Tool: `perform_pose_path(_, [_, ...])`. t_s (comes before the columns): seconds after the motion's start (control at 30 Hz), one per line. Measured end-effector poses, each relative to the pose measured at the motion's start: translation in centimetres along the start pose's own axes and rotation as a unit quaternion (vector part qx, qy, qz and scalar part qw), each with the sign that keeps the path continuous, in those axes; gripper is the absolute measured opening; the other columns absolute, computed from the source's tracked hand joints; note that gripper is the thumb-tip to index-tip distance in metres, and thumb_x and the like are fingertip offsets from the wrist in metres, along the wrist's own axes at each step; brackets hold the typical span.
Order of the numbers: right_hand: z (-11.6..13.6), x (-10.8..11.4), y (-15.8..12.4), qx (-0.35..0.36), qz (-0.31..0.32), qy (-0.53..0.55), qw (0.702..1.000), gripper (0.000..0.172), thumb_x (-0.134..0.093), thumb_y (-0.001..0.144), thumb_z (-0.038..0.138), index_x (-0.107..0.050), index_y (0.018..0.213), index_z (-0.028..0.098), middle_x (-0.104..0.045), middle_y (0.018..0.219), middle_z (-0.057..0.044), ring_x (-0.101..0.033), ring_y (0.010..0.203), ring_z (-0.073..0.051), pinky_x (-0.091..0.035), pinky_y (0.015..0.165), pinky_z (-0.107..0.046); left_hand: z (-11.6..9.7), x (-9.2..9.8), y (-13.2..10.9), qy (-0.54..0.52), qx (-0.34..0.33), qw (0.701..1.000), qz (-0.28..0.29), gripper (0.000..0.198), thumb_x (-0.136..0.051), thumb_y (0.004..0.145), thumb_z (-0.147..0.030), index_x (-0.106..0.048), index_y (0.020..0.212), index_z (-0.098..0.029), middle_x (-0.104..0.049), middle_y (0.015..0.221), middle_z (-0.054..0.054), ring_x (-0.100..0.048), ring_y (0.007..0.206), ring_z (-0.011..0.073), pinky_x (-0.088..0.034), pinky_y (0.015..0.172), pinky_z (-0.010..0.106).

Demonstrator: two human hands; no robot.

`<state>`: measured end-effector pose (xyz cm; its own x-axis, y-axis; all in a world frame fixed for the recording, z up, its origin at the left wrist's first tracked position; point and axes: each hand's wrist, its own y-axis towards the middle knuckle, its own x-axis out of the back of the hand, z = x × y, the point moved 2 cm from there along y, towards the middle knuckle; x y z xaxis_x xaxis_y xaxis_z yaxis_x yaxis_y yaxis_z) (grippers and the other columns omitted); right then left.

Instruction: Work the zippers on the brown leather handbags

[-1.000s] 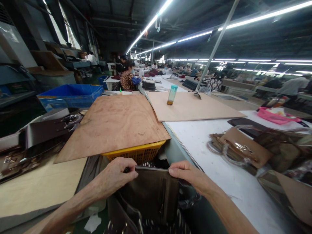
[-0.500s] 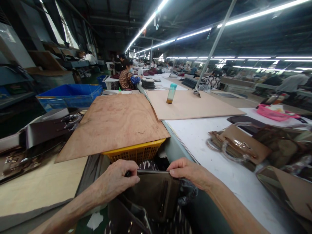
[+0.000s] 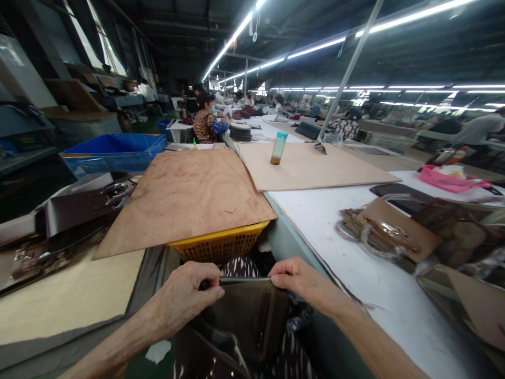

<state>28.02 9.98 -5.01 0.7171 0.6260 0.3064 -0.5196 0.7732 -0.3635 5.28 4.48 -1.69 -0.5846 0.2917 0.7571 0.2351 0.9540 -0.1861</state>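
A dark olive-brown handbag rests on my lap with its mouth towards me. My left hand pinches the left end of its far top edge between thumb and fingers. At the right end of the same edge, my right hand grips with thumb and fingertips, so the edge runs straight between both hands. On the panel facing me is a zipped pocket. Clear plastic wrap hangs at the bag's right side. The bag's near part is dark, with small shiny metal bits low down.
Ahead, a brown board lies over a yellow basket. A white-topped table at right bears tan-flapped handbags, a pink basket and a teal-lidded bottle on cardboard. Bag parts and a blue bin stand left. A co-worker sits beyond.
Both hands keep their grip on the bag's edge and have shifted very slightly left with it. The view has moved a little.
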Motion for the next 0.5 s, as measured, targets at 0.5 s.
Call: perform_pose_path(0.5, [0.65,-1.04,-0.97,0.047,-0.048,-0.116,0.991,0.025,-0.045,0.081,0.031,-0.061,0.068,0.017,-0.054,0.063,0.001,-0.046,0.062,-0.014,-0.033,0.056,-0.024,0.57,-0.11,-0.35,-0.061,0.033,0.994,-0.084,0.014,-0.049,0.066,-0.021,-0.046,0.053,-0.016,-0.054,0.063,-0.003,-0.046,0.061,0.0109,-0.031,0.058,0.021])
